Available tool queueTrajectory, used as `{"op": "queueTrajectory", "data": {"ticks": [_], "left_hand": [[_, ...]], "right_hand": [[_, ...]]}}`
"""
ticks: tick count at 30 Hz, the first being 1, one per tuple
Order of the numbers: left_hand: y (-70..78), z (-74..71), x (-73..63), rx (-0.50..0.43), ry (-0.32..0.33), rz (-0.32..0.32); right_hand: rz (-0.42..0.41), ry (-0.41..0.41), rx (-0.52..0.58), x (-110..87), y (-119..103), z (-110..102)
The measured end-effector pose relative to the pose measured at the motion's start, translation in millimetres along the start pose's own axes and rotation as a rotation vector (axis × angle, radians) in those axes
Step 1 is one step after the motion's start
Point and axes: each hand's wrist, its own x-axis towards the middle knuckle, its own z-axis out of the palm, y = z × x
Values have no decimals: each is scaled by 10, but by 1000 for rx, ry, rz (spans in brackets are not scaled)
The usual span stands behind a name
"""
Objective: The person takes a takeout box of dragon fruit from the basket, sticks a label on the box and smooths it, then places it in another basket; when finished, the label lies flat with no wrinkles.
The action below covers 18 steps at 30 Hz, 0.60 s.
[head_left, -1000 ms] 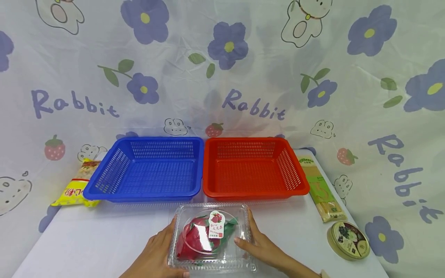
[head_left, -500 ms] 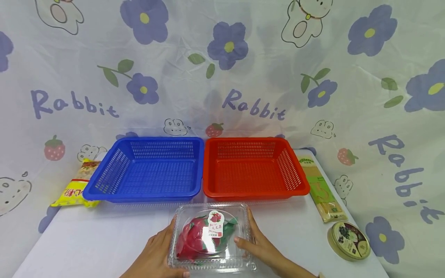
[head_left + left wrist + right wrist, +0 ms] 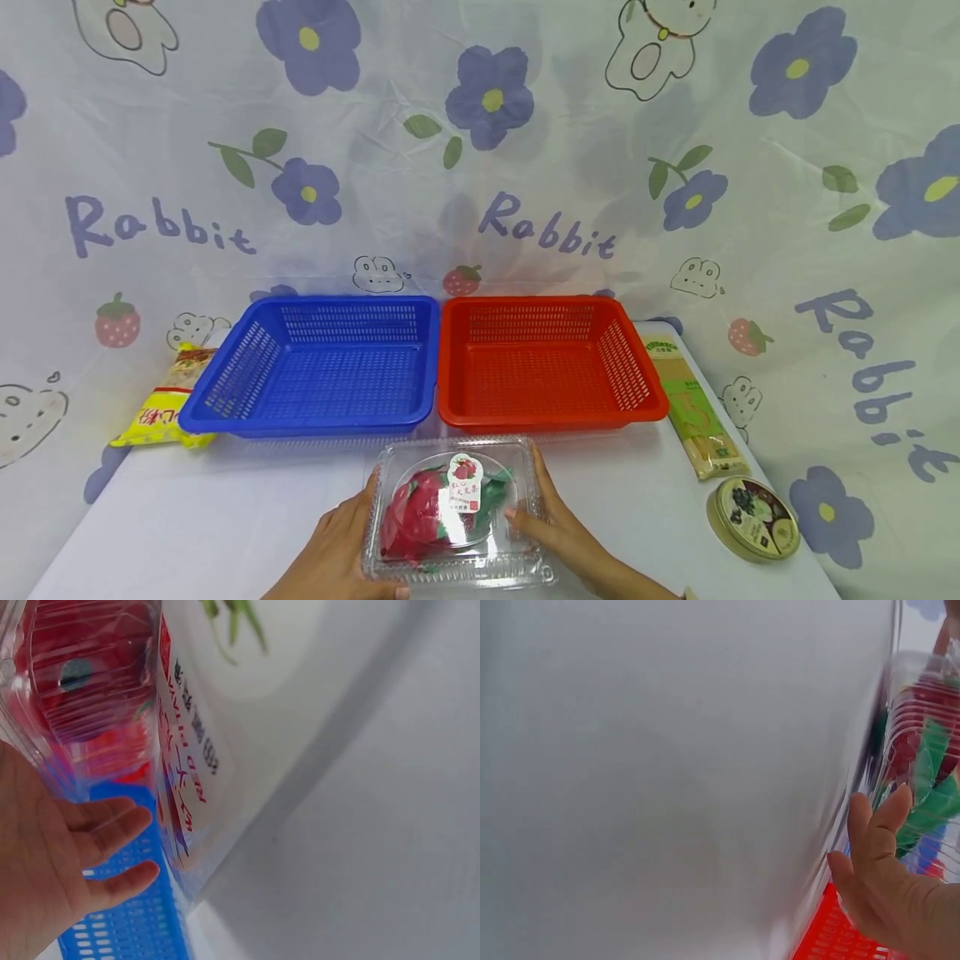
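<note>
A clear plastic clamshell box (image 3: pixel 498 546) holding a red dragon fruit with green tips (image 3: pixel 420 508) is low in the middle of the head view, close over the white table. The lid has a white fruit sticker (image 3: pixel 465 483). My left hand (image 3: pixel 333 546) grips the box's left side, thumb at the near corner. My right hand (image 3: pixel 562 537) holds the right side, its thumb over the lid. In the left wrist view, a white printed surface (image 3: pixel 191 742) reading "RED PITAYA" lies along the box, beside my fingers (image 3: pixel 112 832). Green tips show through the box wall (image 3: pixel 900 712) in the right wrist view.
Behind the box, a blue plastic basket (image 3: pixel 307 425) and a red basket (image 3: pixel 551 423) stand side by side. A yellow food bag (image 3: pixel 161 408) lies at the left. On the right are a green noodle packet (image 3: pixel 693 408) and a round tin (image 3: pixel 753 517). A patterned curtain (image 3: pixel 420 192) hangs behind.
</note>
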Motion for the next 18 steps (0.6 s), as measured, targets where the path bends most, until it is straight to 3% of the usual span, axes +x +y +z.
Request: {"op": "queueTrajectory", "data": {"ticks": [7,18], "left_hand": [[27,-63,15,25,-45,-46],[-1,-148,-6,71,-45,-3]], "right_hand": [[32,-26,58,4,10,-2],[74,-64,191,-14,8,-14]]}}
